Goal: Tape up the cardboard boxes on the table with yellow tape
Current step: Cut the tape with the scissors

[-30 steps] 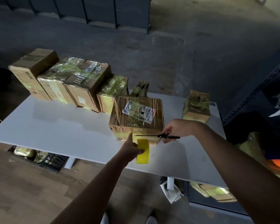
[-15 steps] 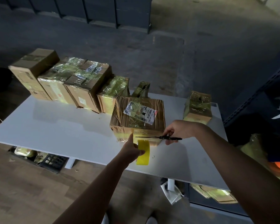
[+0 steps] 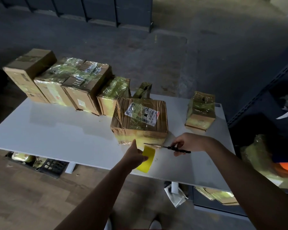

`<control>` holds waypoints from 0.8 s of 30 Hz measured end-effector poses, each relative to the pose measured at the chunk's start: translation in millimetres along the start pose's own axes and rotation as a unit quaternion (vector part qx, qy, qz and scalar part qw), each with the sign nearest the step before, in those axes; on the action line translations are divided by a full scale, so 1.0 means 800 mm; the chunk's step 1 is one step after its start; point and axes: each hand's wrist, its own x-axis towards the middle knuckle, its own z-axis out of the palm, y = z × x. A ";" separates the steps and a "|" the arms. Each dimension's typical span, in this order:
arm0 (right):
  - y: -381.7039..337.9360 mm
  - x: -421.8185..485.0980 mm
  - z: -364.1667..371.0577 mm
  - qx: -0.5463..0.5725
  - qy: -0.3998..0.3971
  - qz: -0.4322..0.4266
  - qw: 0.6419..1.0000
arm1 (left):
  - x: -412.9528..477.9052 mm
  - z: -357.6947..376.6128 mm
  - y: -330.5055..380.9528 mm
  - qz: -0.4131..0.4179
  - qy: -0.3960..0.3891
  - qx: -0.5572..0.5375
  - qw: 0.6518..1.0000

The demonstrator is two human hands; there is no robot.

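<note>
Yellow tape in our left hand, fingers curled round it, beside the front box on the tabletop; right hand grips scissors. We judge most boxes wrapped, leftmost box pending.

**Open surface to the left, boxes ahead**

Left of the left hand the surface runs open as far as a row of boxes along its far edge. Just beyond both hands a large box blocks the way forward. Beyond the right hand, a strip of open surface separates that box from a small wrapped box. Scissors span the gap between the hands.
</note>
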 end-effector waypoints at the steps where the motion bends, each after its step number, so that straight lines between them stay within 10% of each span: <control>1: 0.007 -0.004 0.003 0.008 0.007 0.004 1.000 | 0.001 0.003 0.001 -0.002 -0.002 0.018 1.000; 17: 0.113 -0.070 0.049 0.100 0.117 0.098 0.983 | 0.020 0.086 0.032 0.003 -0.079 0.107 0.991; 24: 0.138 -0.062 0.066 0.045 0.171 0.198 0.964 | 0.029 0.118 0.027 -0.016 -0.071 -0.019 0.997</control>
